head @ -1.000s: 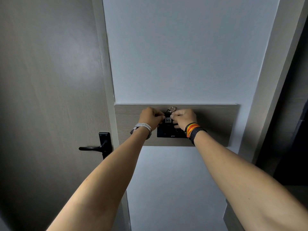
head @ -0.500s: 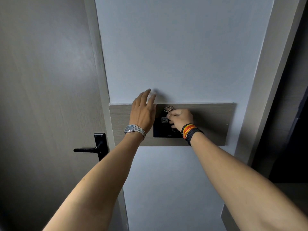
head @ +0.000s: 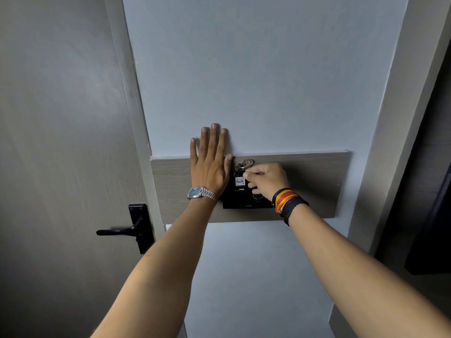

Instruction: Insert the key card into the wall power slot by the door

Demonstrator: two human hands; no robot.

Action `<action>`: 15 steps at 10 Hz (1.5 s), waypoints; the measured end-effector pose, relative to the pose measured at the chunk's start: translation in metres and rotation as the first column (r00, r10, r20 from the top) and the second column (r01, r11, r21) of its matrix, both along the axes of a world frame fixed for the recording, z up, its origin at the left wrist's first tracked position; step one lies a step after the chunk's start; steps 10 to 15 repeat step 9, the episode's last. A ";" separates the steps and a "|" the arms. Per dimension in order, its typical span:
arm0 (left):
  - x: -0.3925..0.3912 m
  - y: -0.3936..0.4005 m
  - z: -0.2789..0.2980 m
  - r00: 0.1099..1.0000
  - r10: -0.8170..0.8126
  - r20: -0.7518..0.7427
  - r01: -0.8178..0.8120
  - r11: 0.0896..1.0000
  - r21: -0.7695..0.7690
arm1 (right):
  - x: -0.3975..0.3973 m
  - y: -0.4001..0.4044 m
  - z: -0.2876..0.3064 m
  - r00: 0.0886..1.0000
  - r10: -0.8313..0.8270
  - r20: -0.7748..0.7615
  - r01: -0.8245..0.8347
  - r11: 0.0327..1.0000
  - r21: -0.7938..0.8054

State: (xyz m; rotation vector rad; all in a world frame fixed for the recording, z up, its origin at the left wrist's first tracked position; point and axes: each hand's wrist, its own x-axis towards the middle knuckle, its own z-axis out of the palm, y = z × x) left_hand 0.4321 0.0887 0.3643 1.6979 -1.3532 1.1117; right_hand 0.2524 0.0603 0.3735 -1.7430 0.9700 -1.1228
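The black wall power slot is mounted on a wood-grain panel on the wall. A black key card with a white "407" label and a metal key ring stands upright at the slot's top. My right hand pinches the card's upper right edge with thumb and forefinger. My left hand lies flat on the wall and panel just left of the slot, fingers spread upward, holding nothing. How deep the card sits in the slot is hidden.
A grey wooden door with a black lever handle stands to the left of the wall. A pale door frame and a dark opening lie to the right.
My left hand let go of the card, lifted and flattened against the wall left of the slot. My right hand kept its pinch on the card at the slot.
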 end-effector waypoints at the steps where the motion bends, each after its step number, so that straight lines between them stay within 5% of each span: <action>1: 0.006 -0.004 -0.004 0.999 -0.010 0.032 0.012 0.999 -0.046 | -0.002 -0.002 0.000 1.000 0.014 -0.011 -0.014 1.000 -0.003; 7: 0.006 0.005 -0.004 0.998 -0.012 0.061 0.012 1.000 0.000 | -0.005 -0.001 -0.008 0.983 -0.132 -0.125 0.108 0.977 -0.183; 9: 0.003 0.011 0.000 0.998 -0.013 0.057 0.009 0.998 0.063 | -0.014 0.013 0.001 0.889 -0.443 -0.117 0.207 0.617 -0.759; 15: 0.003 0.011 0.000 0.998 -0.013 0.057 0.009 0.998 0.063 | -0.014 0.013 0.001 0.889 -0.443 -0.117 0.207 0.617 -0.759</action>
